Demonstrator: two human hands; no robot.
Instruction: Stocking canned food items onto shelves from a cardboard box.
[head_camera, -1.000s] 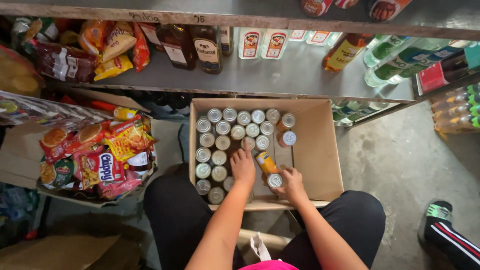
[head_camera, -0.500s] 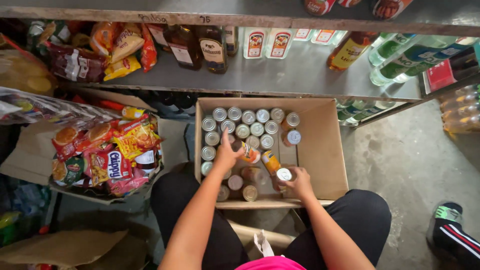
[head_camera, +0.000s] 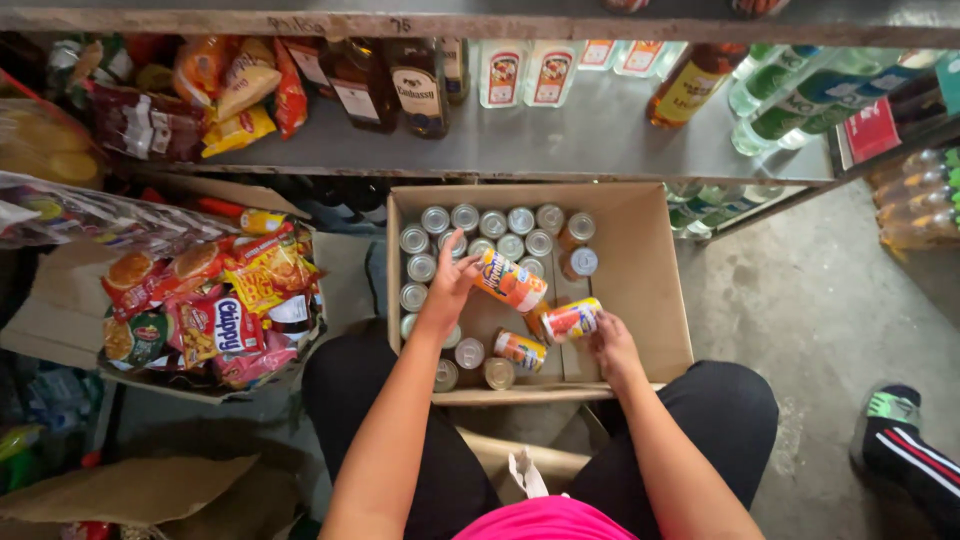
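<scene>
An open cardboard box (head_camera: 640, 290) on the floor in front of my knees holds several silver-topped cans (head_camera: 505, 225) standing upright. My left hand (head_camera: 455, 280) holds an orange can (head_camera: 512, 281) lifted and tilted above the box. My right hand (head_camera: 610, 345) grips a second orange can (head_camera: 570, 320) lying sideways, just above the box floor. A third orange can (head_camera: 520, 350) lies on its side in the box between my hands.
A metal shelf (head_camera: 560, 140) beyond the box carries bottles and snack bags. A carton of colourful snack packets (head_camera: 210, 310) stands to the left. Another person's shoe (head_camera: 895, 430) is on the concrete floor at right. Flattened cardboard (head_camera: 130, 490) lies at lower left.
Both hands have lifted orange cans out of the packed rows. The left can has risen and tilted, the right can has turned sideways, and bare box floor now shows near me.
</scene>
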